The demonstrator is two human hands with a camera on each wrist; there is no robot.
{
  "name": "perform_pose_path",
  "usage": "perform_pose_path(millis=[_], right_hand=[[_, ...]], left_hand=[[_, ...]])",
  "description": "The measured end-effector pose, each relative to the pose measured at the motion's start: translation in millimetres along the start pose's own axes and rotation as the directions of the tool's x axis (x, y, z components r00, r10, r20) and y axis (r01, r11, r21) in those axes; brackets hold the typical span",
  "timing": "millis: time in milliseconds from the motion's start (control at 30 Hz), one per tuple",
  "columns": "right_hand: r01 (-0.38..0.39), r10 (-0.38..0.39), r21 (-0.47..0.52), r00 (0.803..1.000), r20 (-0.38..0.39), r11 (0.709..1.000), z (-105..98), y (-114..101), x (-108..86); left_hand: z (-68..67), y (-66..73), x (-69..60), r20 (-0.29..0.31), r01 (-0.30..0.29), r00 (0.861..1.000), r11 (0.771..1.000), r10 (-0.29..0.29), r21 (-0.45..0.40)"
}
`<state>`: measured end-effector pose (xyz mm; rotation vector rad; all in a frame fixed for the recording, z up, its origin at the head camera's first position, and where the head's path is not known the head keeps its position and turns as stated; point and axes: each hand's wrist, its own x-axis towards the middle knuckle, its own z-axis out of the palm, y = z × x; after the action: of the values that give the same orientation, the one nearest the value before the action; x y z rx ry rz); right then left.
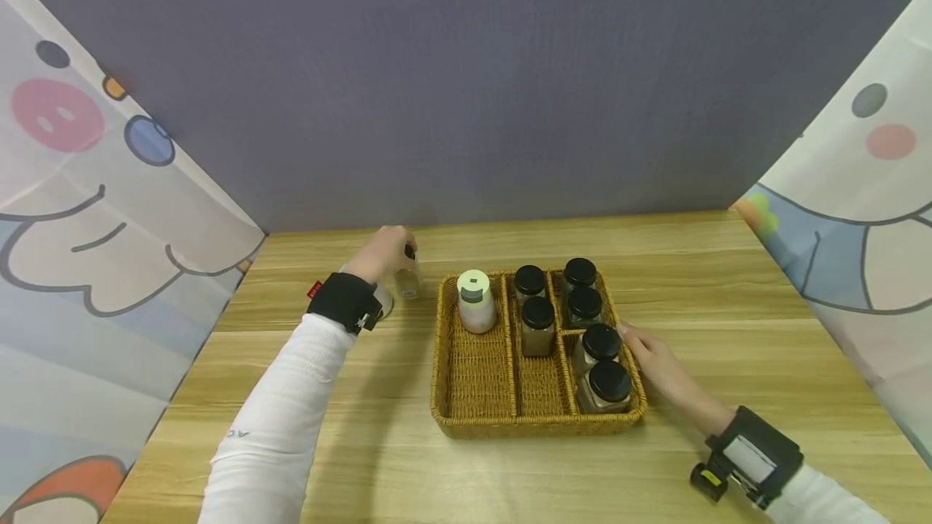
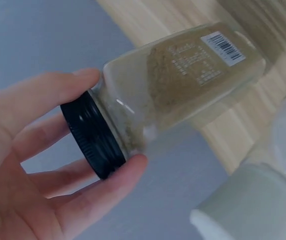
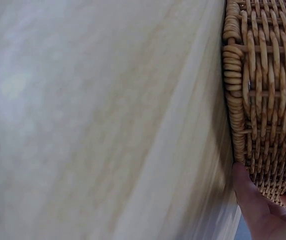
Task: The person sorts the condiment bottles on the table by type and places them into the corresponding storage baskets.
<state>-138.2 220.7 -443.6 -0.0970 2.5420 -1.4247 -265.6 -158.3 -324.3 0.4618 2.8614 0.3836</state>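
Observation:
My left hand (image 1: 381, 255) is behind and left of the wicker basket (image 1: 535, 428). Its thumb and fingers grip the black lid (image 2: 93, 135) of a clear spice jar (image 2: 193, 75), which holds brownish powder and has a barcode label. At the basket's right side, my right hand (image 1: 661, 366) rests with its fingers against the woven wall (image 3: 270, 90); part of this hand is out of the right wrist view. Inside the basket stand several black-lidded jars (image 1: 537, 338) in the middle and right compartments. A white bottle with a pale green lid (image 1: 476, 310) occupies the back of the left compartment.
Beside my left wrist is another whitish container (image 1: 383, 299), partly hidden by the hand; the left wrist view shows its pale green lid (image 2: 248, 202). A small red tag (image 1: 315, 289) shows near it. The wooden table (image 1: 728, 281) meets a grey partition (image 1: 480, 87) at the back.

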Motion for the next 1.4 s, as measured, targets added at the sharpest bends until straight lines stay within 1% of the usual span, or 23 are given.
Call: perform_pose_path(millis=[67,333,533,633,800,967,1133,1233,1400], right_hand=[[-0.002,0.002,-0.002,1.000,0.002,1.000,0,0,-0.1],[0.004,-0.004,-0.006,1.000,-0.010,1.000,0,-1,-0.4],[0.006,-0.006,-0.014,1.000,-0.013,1.000,0,0,-0.2],[0.006,-0.007,-0.016,1.000,-0.009,1.000,0,0,-0.4],[0.007,-0.007,-0.013,1.000,-0.004,1.000,0,0,-0.2],[0.013,-0.013,-0.008,1.000,-0.005,1.000,0,1,0.1],[0.018,-0.018,0.000,1.000,-0.012,1.000,0,1,0.1],[0.022,-0.022,0.002,1.000,-0.011,1.000,1,1,0.4],[0.020,-0.020,-0.001,1.000,-0.007,1.000,0,1,0.8]], left_hand=[[-2.2,2.9,-0.7,0.001,-0.003,1.000,1.000,0.003,0.008],[-11.8,16.9,-5.7,-0.023,-0.046,0.999,0.998,0.047,0.042],[-17.3,27.0,-10.3,-0.001,-0.056,0.998,0.996,0.057,0.072],[-19.3,30.9,-13.1,0.001,-0.075,0.997,0.994,0.075,0.083],[-23.3,36.6,-17.3,-0.005,-0.119,0.993,0.989,0.120,0.089],[-28.2,43.6,-23.1,0.003,-0.139,0.990,0.985,0.140,0.098],[-34.7,49.7,-32.0,0.002,-0.160,0.987,0.984,0.161,0.080],[-37.6,52.7,-36.1,0.001,-0.180,0.984,0.981,0.180,0.076],[-40.3,58.7,-40.5,0.008,-0.221,0.975,0.970,0.222,0.098]])
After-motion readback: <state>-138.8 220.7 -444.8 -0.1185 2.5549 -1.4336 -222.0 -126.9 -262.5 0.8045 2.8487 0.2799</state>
